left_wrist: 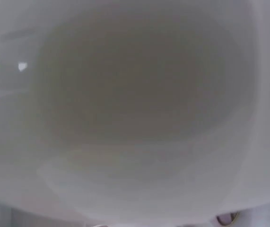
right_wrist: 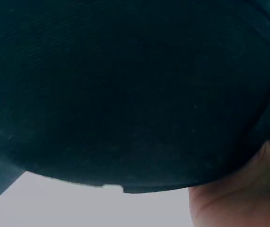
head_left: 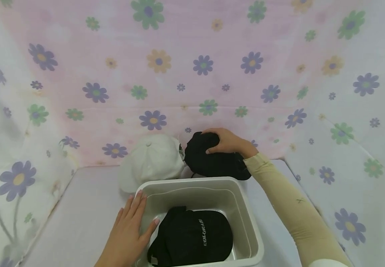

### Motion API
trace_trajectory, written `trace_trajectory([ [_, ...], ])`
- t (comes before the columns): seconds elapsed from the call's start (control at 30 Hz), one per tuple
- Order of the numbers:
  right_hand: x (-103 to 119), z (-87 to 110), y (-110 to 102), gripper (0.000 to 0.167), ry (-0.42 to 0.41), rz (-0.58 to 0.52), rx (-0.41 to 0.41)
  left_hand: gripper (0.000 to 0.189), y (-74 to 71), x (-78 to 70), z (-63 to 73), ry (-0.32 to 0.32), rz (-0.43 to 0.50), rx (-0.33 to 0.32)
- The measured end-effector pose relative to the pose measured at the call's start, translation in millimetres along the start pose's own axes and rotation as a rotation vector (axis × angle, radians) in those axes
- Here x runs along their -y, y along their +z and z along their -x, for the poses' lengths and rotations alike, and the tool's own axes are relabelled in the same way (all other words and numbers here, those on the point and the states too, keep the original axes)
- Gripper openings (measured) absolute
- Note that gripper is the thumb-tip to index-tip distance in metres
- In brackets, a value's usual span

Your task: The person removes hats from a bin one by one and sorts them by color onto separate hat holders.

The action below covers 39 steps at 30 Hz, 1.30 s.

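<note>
My right hand grips a black cap behind the bin, thumb on the near side and fingers over its top. In the right wrist view the dark cloth of that cap fills most of the picture, with part of the hand at the right edge. My left hand lies with straight fingers along the left rim of a pale grey plastic bin. Inside the bin sits another black cap with white lettering. The left wrist view shows only a blurred, pale grey surface.
A white cap stands behind the bin, just left of the gripped black one. Pale cloth covers the table. Flower-printed fabric hangs at the back and along both sides.
</note>
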State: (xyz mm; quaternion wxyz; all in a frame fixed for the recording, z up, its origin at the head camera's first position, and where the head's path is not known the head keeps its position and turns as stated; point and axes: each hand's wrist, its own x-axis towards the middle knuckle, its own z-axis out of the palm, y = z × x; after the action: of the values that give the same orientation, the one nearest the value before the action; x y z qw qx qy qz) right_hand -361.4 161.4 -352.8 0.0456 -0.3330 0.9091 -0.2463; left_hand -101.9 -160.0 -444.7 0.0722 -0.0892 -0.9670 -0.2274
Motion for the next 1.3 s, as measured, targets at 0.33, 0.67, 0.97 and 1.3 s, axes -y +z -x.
trace_trajectory([
  [0.33,-2.2,-10.4,-4.3,0.081,0.077,-0.042,0.031,0.079,-3.5,-0.4,-1.2,0.019,0.047,0.001],
  [0.67,-6.1,-7.2,3.2,0.083,0.074,-0.078,-0.038,0.071,-5.3,-1.7,-4.0,0.012,0.086,-0.002],
  [0.97,-4.6,10.9,14.7,0.097,0.104,-0.074,-0.053,0.05,-38.3,-9.3,-10.3,0.176,0.074,-0.083],
  [1.3,3.4,78.2,9.0,0.071,0.189,-0.347,-0.145,0.032,-97.1,-47.4,-87.8,0.33,0.536,0.022],
])
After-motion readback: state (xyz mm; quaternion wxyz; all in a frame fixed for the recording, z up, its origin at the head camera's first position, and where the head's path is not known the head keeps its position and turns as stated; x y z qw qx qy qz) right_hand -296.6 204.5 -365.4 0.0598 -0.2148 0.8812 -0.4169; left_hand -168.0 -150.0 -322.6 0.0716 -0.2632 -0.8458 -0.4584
